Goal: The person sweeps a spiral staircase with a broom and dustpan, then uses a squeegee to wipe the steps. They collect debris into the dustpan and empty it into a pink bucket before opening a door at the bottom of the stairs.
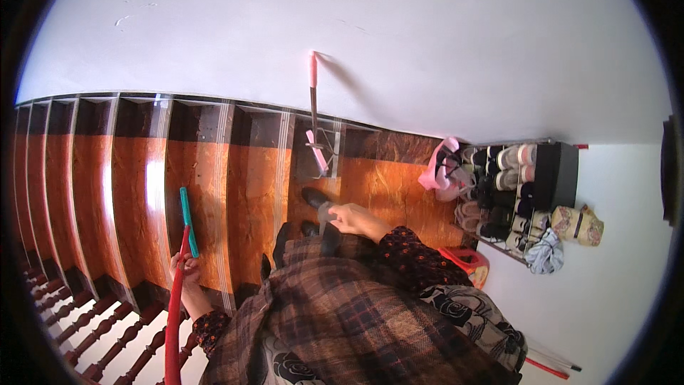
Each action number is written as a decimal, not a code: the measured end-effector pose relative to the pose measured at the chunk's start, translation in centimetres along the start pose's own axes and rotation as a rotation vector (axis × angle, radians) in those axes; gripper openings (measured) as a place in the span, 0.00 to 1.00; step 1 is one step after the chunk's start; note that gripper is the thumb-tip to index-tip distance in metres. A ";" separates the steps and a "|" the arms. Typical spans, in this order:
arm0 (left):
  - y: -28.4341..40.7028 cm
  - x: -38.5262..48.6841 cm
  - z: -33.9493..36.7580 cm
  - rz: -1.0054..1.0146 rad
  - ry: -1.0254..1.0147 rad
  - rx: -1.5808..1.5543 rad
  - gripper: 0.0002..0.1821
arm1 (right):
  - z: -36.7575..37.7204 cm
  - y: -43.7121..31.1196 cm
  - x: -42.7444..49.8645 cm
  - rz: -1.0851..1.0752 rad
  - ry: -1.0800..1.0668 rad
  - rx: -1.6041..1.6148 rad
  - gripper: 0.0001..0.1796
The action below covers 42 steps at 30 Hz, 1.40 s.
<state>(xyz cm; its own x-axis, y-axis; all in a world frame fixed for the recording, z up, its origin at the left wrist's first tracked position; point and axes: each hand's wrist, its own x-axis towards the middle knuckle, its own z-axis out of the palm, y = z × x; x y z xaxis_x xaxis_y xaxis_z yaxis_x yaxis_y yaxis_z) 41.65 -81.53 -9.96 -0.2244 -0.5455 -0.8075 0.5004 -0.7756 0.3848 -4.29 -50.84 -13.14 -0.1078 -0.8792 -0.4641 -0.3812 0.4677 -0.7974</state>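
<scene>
My left hand (187, 270) is wrapped around the red handle (173, 321) of a broom or squeegee. Its narrow teal head (188, 222) rests on or just above a stair tread. My right hand (352, 219) is low in front of me, fingers curled beside a grey piece, perhaps cloth or a trouser leg, above a black shoe (314, 197). Whether the fingers grip that piece cannot be made out. Beyond this hand, a long-handled dustpan (318, 152) with a pink grip (313, 69) stands upright near the wall.
Orange-and-dark stairs (123, 171) with striped nosings run off to the left, bordered by dark red balusters (128, 334). A white wall (401, 37) rises behind them. At right are a loaded shoe rack (502, 182), a pink plastic bag (441, 168) and a red basin-like container (470, 264).
</scene>
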 end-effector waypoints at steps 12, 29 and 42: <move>0.6 -10.8 -0.5 0.278 -0.195 0.182 0.16 | 6.6 9.6 -12.9 0.414 0.085 -0.099 0.21; -11.8 -24.0 1.7 0.670 -0.144 0.156 0.31 | -2.7 6.8 -3.0 0.002 -0.088 -0.309 0.15; -34.9 -8.2 11.2 0.375 0.311 0.689 0.41 | -10.8 -2.9 -5.1 -1.069 -0.297 -0.215 0.14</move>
<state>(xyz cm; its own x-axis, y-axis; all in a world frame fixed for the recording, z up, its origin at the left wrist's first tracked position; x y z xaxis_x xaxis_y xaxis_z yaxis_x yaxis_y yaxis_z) 16.66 -53.51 -11.74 0.1456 -0.7718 -0.6190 -0.1493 -0.6356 0.7574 -12.57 -48.72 -4.27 0.5799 -0.7492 0.3200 -0.3004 -0.5617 -0.7708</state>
